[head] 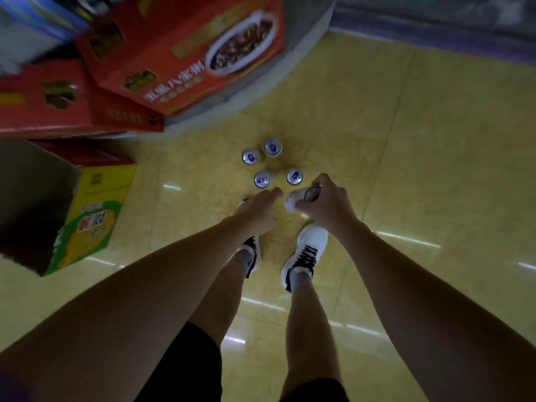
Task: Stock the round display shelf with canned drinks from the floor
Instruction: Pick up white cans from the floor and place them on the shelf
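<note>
Several silver cans with blue tops point(262, 179) stand upright on the yellow floor, just in front of my feet. My right hand point(326, 203) grips one pale can point(301, 197) lifted off the floor and tilted on its side, its end facing up. My left hand point(256, 210) reaches down towards the standing cans with fingers stretched out, holding nothing. The grey curved base of the round display shelf point(261, 91) rises beyond the cans.
Red gift boxes point(185, 50) are stacked on the shelf base at the upper left. An open yellow-green carton point(87, 216) sits on the floor to the left. My white shoes point(306, 253) stand just behind the cans.
</note>
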A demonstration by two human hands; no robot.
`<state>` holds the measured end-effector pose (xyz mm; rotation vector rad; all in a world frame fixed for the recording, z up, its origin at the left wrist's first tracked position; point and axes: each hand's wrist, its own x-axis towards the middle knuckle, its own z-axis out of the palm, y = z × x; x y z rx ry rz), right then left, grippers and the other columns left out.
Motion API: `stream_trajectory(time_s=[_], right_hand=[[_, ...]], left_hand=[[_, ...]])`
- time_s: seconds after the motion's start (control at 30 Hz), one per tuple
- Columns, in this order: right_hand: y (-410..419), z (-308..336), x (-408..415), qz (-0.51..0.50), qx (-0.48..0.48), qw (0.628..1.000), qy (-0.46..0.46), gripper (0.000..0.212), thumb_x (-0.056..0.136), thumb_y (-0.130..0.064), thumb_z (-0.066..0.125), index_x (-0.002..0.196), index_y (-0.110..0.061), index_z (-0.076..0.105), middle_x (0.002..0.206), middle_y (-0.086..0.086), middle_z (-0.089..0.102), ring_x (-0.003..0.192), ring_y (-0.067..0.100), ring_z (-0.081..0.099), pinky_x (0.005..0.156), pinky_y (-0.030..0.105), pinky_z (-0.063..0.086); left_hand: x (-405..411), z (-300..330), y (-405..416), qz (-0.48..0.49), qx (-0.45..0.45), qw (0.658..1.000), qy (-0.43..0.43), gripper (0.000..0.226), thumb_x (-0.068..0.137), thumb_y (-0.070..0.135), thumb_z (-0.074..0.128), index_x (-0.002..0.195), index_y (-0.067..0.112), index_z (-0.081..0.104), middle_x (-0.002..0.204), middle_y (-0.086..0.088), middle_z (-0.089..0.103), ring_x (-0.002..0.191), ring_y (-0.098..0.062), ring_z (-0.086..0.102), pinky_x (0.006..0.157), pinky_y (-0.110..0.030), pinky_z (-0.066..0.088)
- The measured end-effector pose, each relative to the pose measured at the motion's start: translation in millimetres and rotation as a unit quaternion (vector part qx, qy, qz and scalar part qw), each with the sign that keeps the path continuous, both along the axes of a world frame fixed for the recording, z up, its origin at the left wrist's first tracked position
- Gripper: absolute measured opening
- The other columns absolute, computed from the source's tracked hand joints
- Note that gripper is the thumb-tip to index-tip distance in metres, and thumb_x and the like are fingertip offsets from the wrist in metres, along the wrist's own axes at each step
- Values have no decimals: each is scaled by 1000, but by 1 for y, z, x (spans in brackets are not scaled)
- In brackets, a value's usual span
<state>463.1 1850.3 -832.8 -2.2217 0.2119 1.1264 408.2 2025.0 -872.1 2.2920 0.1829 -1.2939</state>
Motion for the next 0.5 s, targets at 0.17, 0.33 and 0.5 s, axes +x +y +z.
stream_trajectory(time_s=[0.17,0.33,0.5], right_hand=[[-2,121,44,-13,47,999,-17,54,51,-60,68,82,-20,50,85,7,65,69,27,70,56,49,58],[-4,251,77,-1,50,996,-68,52,51,-58,63,79,-15,57,80,7,66,66,27,69,58,47,59],[-10,376,102,38,43,989,-133,48,66,-60,62,79,-14,60,74,7,65,64,23,65,50,34,53]], left_hand=[[32,105,-15,67,-36,994,-79,61,75,13,71,128,21,41,127,-8,44,99,-32,57,73,-50,53],[75,224,-33,55,-25,985,-162,58,71,34,77,121,22,50,115,-4,54,102,-27,55,76,-41,52],[106,366,-40,68,-89,972,-204,36,74,14,79,97,12,52,82,6,50,81,-20,52,66,-32,40]])
